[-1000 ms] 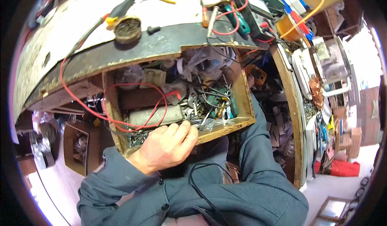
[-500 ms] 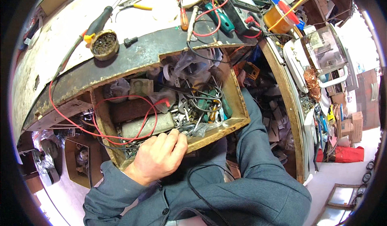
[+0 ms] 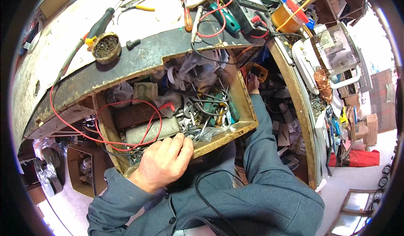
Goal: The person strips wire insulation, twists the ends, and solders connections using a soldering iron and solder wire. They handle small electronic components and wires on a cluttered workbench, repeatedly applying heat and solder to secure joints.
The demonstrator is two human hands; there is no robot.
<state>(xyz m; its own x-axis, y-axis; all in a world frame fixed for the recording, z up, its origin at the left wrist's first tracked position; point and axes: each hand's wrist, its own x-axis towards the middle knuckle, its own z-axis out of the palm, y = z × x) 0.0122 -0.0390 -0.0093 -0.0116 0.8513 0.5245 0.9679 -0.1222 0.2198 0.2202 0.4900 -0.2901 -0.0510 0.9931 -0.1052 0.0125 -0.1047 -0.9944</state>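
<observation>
My left hand [image 3: 163, 164] is closed over the front edge of a pulled-out wooden drawer [image 3: 223, 141]. The drawer holds a grey block [image 3: 153, 128], loose spanners, screwdrivers, clear plastic bags and a banknote [image 3: 145, 90]. A red test lead [image 3: 141, 100] loops over the block and ends in a red plug. Past the drawer's right side, my right arm stretches into the dark space under the bench. My right hand [image 3: 253, 84] shows only in part there, close to a yellow-orange object [image 3: 257, 72]. Its fingers are hidden in shadow.
On the bench top lie a small round tin [image 3: 107, 48], an orange-handled screwdriver [image 3: 187, 20], a teal tool [image 3: 227, 19] and a black meter [image 3: 246, 8]. A wooden upright [image 3: 294, 105] bounds the dark space on the right. A cardboard box [image 3: 80, 168] stands at lower left.
My right arm has reached further forward under the bench, and part of the hand now shows beside the yellow-orange object. The left hand keeps its grip on the drawer edge.
</observation>
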